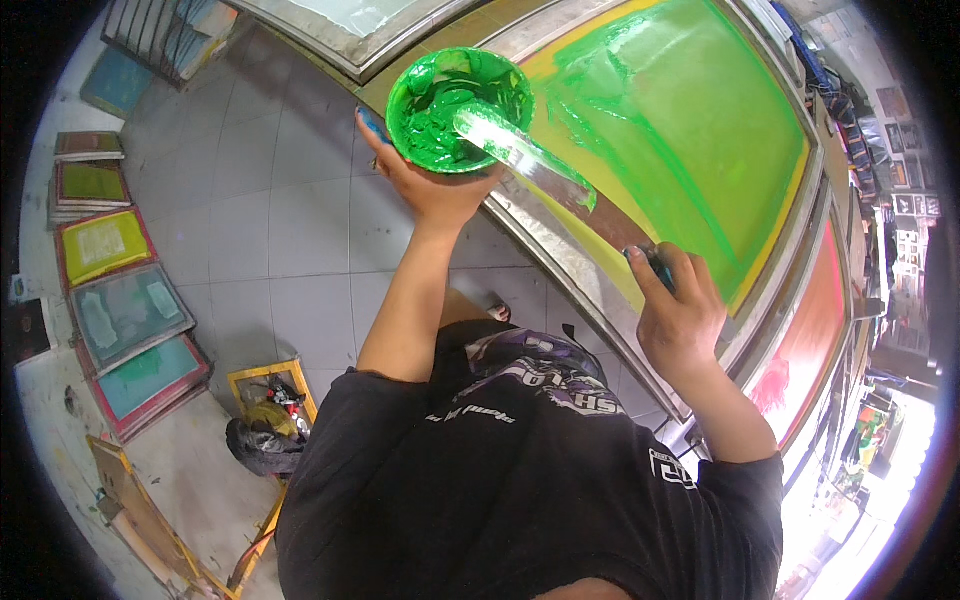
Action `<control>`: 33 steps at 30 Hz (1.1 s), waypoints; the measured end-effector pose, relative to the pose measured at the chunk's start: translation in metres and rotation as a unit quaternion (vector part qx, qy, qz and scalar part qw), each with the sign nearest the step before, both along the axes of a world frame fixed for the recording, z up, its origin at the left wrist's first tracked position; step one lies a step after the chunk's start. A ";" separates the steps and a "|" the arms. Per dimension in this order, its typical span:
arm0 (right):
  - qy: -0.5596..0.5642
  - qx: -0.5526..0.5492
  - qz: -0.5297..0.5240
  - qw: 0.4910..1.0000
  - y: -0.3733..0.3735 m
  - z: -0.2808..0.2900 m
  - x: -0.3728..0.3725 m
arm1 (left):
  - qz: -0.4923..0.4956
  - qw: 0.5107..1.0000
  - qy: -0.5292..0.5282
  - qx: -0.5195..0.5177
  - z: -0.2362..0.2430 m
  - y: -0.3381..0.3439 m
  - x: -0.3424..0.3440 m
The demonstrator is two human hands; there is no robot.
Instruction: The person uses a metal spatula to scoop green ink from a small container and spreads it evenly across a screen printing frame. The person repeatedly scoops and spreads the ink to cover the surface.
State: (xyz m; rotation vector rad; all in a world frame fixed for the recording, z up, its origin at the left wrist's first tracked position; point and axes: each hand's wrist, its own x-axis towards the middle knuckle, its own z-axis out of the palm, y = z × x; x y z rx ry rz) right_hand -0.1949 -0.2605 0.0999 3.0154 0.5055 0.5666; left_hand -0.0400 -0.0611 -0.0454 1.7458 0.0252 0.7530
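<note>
My left hand (432, 195) is wrapped round the underside and side of a round tub (393, 118), tilted so its open top shows. Thick green ink (436, 125) lies inside and coats its walls. Closed on a dark handle, my right hand (688, 318) grips a long, flat ink spatula (545, 172). The spatula's rounded end reaches over the tub's opening and is smeared with green; whether it touches the ink I cannot tell. Beside the tub, to the right, lies a printing screen (690, 110) with green ink spread over its yellow-green mesh.
A second screen (805, 335) with red on it lies nearer, at the right. Another framed screen (355, 15) is at the top. Several framed screens (105, 245) lean along the left wall. A yellow frame (305, 385) and a dark bag (262, 448) stand on the tiled floor (235, 230).
</note>
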 end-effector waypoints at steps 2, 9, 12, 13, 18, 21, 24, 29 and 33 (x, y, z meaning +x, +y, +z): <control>0.014 -0.007 0.001 1.000 -0.002 0.008 -0.004 | -0.001 1.000 0.007 -0.008 0.000 0.001 0.000; 0.071 -0.060 -0.010 0.996 -0.014 0.045 -0.020 | -0.071 0.988 -0.004 -0.137 0.002 -0.003 0.000; 0.063 -0.064 -0.003 0.996 -0.019 0.060 -0.021 | -0.069 0.993 -0.031 -0.093 -0.001 -0.001 0.001; 0.061 -0.064 -0.003 0.996 -0.020 0.064 -0.020 | -0.059 0.995 -0.031 -0.073 0.000 0.000 0.000; 0.068 0.030 0.016 0.997 -0.034 0.071 -0.018 | -0.058 0.992 -0.039 -0.107 0.009 0.000 -0.002; 0.144 0.281 -0.010 0.949 -0.042 0.054 -0.009 | -0.031 0.999 -0.026 -0.006 0.007 0.000 -0.001; 0.325 0.547 -0.199 0.745 -0.012 0.037 0.016 | -0.038 0.998 -0.047 0.028 0.009 -0.003 0.001; 0.349 0.535 -0.112 0.762 0.019 -0.015 0.065 | -0.002 0.997 0.031 0.070 0.003 0.004 0.000; 0.405 0.601 -0.160 0.670 0.031 -0.018 0.072 | -0.009 0.999 0.005 0.041 0.009 0.002 -0.003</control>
